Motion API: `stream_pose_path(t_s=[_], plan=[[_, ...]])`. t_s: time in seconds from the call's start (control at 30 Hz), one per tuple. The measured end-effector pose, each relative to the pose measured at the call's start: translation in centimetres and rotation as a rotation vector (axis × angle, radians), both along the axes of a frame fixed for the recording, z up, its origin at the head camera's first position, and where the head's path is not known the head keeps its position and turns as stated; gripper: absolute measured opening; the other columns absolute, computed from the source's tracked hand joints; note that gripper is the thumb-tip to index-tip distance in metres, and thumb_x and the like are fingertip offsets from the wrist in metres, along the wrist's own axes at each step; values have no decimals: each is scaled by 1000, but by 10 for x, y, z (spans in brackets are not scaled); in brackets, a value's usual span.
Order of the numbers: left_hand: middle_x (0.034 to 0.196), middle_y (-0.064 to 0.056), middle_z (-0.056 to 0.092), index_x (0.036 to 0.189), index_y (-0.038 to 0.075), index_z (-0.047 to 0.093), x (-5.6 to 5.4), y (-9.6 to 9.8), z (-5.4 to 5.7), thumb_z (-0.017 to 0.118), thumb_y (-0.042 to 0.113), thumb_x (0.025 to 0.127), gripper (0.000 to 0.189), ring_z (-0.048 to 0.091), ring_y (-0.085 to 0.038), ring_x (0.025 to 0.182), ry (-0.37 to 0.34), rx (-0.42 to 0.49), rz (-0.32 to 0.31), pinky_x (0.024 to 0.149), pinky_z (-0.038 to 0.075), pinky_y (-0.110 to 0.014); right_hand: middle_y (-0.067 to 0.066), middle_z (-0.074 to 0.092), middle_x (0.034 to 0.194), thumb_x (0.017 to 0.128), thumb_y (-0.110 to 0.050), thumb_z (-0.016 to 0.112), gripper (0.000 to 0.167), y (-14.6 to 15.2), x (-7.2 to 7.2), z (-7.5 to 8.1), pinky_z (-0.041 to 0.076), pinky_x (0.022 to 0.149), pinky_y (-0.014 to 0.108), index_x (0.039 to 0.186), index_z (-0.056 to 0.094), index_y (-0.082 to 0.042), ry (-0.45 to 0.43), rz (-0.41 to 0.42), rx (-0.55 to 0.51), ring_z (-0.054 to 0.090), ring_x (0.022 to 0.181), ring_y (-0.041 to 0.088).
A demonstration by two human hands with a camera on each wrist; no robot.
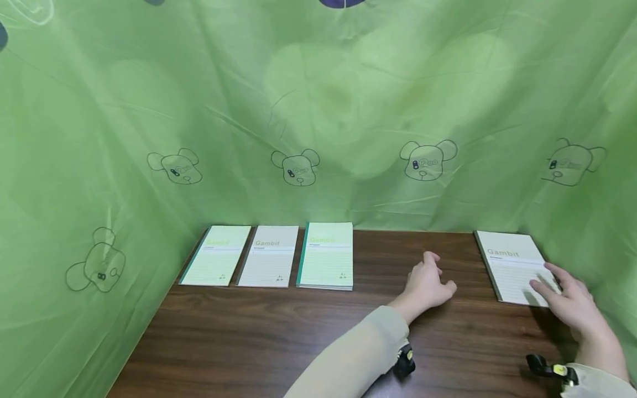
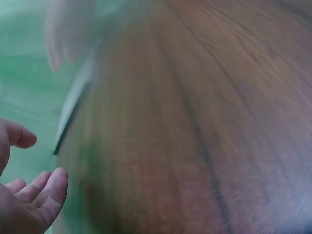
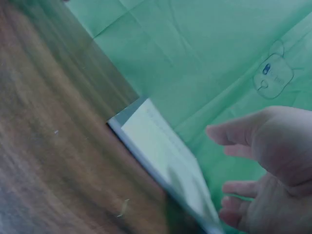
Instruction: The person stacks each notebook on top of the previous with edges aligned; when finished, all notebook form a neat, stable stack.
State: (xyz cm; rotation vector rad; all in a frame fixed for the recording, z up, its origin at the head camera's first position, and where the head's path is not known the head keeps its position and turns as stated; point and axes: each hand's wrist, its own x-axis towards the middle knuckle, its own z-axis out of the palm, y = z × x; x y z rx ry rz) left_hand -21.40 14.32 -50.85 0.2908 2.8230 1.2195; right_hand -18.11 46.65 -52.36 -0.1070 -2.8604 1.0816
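On the right of the table lies a white notebook [image 1: 512,265] marked "Gambit", with a dark spine; its edge looks thick, and I cannot tell if it is one or a stack. My right hand [image 1: 577,304] hovers over its lower right corner, thumb and fingers spread. In the right wrist view, that hand [image 3: 278,165] appears apart from the notebook [image 3: 161,151]. My left hand [image 1: 423,282] is over bare wood to the left of this notebook, fingers loosely bent and holding nothing. The left wrist view shows the same hand [image 2: 36,200] with its fingers parted.
Along the back edge, left of centre, lie a green notebook [image 1: 215,257], a white notebook [image 1: 269,257] and a small stack of green notebooks [image 1: 325,257]. A green curtain [image 1: 239,138] with bear drawings surrounds the brown wooden table [image 1: 239,337] at the back and sides.
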Motion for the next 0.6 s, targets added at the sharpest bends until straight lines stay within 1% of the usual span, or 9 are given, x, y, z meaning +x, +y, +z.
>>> stream_pose_path(t_s=[0.07, 0.13, 0.27, 0.3, 0.33, 0.43, 0.53, 0.57, 0.6], plan=[[102, 15, 71, 135, 23, 53, 1, 7, -3, 84, 30, 88, 57, 66, -9, 93, -17, -26, -23, 82, 51, -23, 58, 24, 151, 112, -37, 53, 84, 5, -1, -7, 24, 108, 84, 165, 15, 15, -28, -33, 10, 24, 136, 78], [102, 15, 70, 134, 22, 54, 2, 13, -5, 84, 31, 88, 55, 66, -7, 95, -41, -16, -42, 82, 51, -22, 57, 28, 151, 110, -39, 57, 87, 8, -1, -14, 26, 108, 81, 165, 15, 15, -46, -91, 34, 30, 132, 77], [100, 15, 70, 131, 22, 55, 5, 23, -10, 84, 31, 88, 53, 64, -5, 98, -81, 19, -51, 83, 50, -19, 52, 29, 156, 107, -38, 63, 91, 11, 1, -21, 22, 114, 80, 166, 15, 12, -93, -191, 42, 29, 137, 75], [99, 15, 69, 131, 22, 56, 6, 24, -11, 84, 31, 88, 53, 64, -5, 98, -85, 22, -52, 83, 50, -18, 49, 31, 157, 106, -37, 66, 92, 10, 2, -22, 25, 114, 78, 166, 15, 12, -103, -209, 32, 31, 137, 72], [99, 15, 70, 130, 22, 56, 7, 26, -13, 85, 31, 87, 53, 64, -5, 98, -84, 27, -52, 83, 50, -18, 48, 34, 157, 106, -36, 68, 92, 10, 2, -22, 33, 110, 73, 166, 16, 12, -115, -216, 30, 36, 136, 70], [98, 16, 70, 129, 22, 57, 8, 29, -17, 85, 31, 87, 51, 64, -4, 98, -71, 25, -53, 82, 50, -17, 48, 41, 152, 104, -37, 73, 97, 8, 2, -21, 48, 94, 61, 167, 18, 11, -164, -196, 21, 46, 128, 64], [99, 18, 71, 128, 22, 60, 8, 31, -18, 84, 29, 88, 47, 65, -4, 99, -69, 39, -54, 83, 51, -17, 49, 47, 142, 101, -39, 79, 100, 3, 1, -18, 48, 81, 42, 164, 23, 14, -193, -147, 21, 54, 119, 58], [100, 18, 71, 127, 23, 62, 8, 31, -18, 84, 29, 89, 45, 66, -3, 99, -74, 42, -52, 82, 51, -17, 49, 48, 141, 100, -40, 81, 101, 1, 0, -17, 48, 80, 38, 163, 24, 16, -198, -128, 18, 57, 115, 52], [100, 19, 72, 126, 24, 63, 9, 32, -18, 84, 29, 89, 43, 66, -2, 100, -81, 47, -50, 83, 51, -17, 48, 50, 140, 98, -39, 83, 102, -1, -1, -17, 46, 78, 33, 161, 27, 18, -194, -111, 13, 63, 108, 40]])
